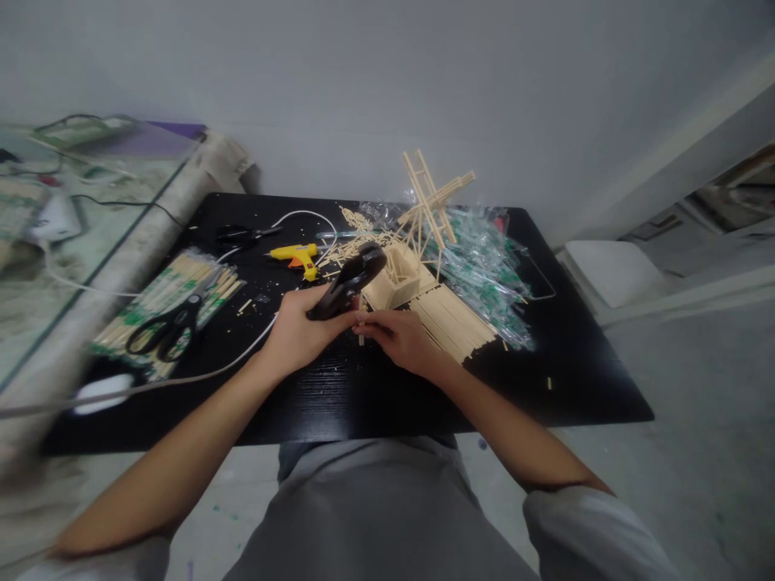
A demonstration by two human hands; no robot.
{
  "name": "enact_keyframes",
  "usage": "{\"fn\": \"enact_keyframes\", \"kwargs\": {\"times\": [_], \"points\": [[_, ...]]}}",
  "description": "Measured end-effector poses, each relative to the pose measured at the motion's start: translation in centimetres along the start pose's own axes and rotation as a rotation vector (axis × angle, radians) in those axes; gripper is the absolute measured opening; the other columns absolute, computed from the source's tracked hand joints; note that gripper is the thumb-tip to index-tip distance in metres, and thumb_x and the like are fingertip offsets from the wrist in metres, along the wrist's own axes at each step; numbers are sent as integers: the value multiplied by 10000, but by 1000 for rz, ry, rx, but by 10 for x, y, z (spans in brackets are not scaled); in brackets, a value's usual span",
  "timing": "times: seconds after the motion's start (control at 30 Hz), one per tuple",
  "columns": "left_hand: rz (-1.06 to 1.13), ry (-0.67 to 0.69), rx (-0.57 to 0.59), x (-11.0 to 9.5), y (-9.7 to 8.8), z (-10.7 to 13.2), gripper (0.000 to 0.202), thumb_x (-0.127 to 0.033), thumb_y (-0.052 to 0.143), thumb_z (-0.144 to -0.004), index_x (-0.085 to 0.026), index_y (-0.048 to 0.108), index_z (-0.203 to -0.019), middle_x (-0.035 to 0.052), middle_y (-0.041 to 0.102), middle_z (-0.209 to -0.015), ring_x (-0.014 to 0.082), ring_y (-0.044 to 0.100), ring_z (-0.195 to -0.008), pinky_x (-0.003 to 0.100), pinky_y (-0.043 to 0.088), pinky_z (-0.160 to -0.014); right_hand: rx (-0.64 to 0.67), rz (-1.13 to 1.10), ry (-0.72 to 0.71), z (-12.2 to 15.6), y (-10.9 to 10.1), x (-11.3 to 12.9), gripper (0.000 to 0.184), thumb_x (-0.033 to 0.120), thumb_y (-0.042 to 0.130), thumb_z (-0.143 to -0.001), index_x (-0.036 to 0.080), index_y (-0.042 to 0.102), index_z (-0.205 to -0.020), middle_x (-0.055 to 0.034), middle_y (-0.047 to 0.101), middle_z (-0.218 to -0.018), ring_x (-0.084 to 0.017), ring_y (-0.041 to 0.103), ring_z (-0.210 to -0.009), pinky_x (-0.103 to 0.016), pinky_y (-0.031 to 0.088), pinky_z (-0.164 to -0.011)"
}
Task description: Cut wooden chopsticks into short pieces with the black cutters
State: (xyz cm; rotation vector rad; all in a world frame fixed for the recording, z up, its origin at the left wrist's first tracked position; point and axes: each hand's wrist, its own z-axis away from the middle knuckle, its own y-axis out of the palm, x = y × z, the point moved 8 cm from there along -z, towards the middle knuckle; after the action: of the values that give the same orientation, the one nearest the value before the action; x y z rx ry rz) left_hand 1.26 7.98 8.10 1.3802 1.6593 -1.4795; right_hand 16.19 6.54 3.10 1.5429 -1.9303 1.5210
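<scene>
My left hand (pixel 303 331) is closed around a dark, round-ended tool (pixel 349 282) that points up and away; blur hides its exact kind. My right hand (pixel 396 339) meets it at the fingertips, pinching a short thin wooden stick (pixel 362 337) that stands roughly upright between the two hands. Just beyond them is a small windmill model (pixel 396 278) made of pale wooden sticks, with crossed lattice blades (pixel 433 198) at its top. A flat panel of sticks (pixel 454 319) lies by my right hand.
A yellow glue gun (pixel 296 254) lies left of the model, its cord trailing across the black table (pixel 363 403). Black scissors (pixel 166 327) rest on packaged wooden chopsticks (pixel 194 278). Clear and green wrappers (pixel 484 266) are heaped at right. A white stool (pixel 605 270) stands beyond.
</scene>
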Motion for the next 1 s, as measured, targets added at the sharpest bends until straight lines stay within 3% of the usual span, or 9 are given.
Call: {"fn": "enact_keyframes", "kwargs": {"times": [0.17,0.27,0.4,0.53,0.63,0.73,1.0], "points": [[10,-58,-52,0,-8,3,211,-371,819,-781,-181,773,-861,22,786,-859,193,725,-794,300,590,-793,12,5,2,1,2,0,175,331,664,-1010,223,798,-1040,-49,835,-966,-177,768,-790,-278,566,-771],[-48,-78,-45,-2,-22,6,247,-416,730,-873,-185,766,-954,28,782,-876,185,718,-797,289,578,-794,6,-13,12,1,2,0,170,339,674,-1006,216,791,-1000,-46,836,-965,-174,778,-816,-260,560,-779],[-308,-52,18,-2,-44,15,339,-494,610,-952,-201,725,-1079,33,754,-894,191,688,-793,284,535,-736,11,-9,14,0,2,2,179,346,673,-1007,211,786,-971,-45,837,-969,-169,779,-822,-246,549,-776],[-616,4,93,-5,-54,26,385,-469,537,-979,-177,656,-1199,95,734,-1049,248,692,-900,356,546,-843,-7,-8,-4,-2,0,4,188,340,669,-1009,199,780,-953,-46,834,-948,-165,769,-811,-245,539,-777],[-818,44,131,-9,-53,32,447,-423,480,-984,-108,605,-1275,188,684,-1155,344,673,-1049,457,538,-928,-1,1,-7,-2,1,5,201,350,656,-1018,201,776,-957,-45,830,-949,-166,765,-830,-247,532,-784],[-1021,65,194,-12,-45,35,481,-374,459,-985,-63,569,-1335,240,648,-1191,392,651,-1071,512,537,-916,6,17,-6,-2,2,4,211,358,644,-1024,208,776,-957,-42,826,-933,-163,758,-817,-245,524,-773],[-1265,189,243,-25,-26,32,501,-317,507,-982,-114,552,-1439,195,654,-1079,357,653,-932,461,527,-797,0,117,3,-1,2,3,266,397,636,-1027,200,775,-915,-39,797,-820,-157,716,-716,-245,486,-701]]}}
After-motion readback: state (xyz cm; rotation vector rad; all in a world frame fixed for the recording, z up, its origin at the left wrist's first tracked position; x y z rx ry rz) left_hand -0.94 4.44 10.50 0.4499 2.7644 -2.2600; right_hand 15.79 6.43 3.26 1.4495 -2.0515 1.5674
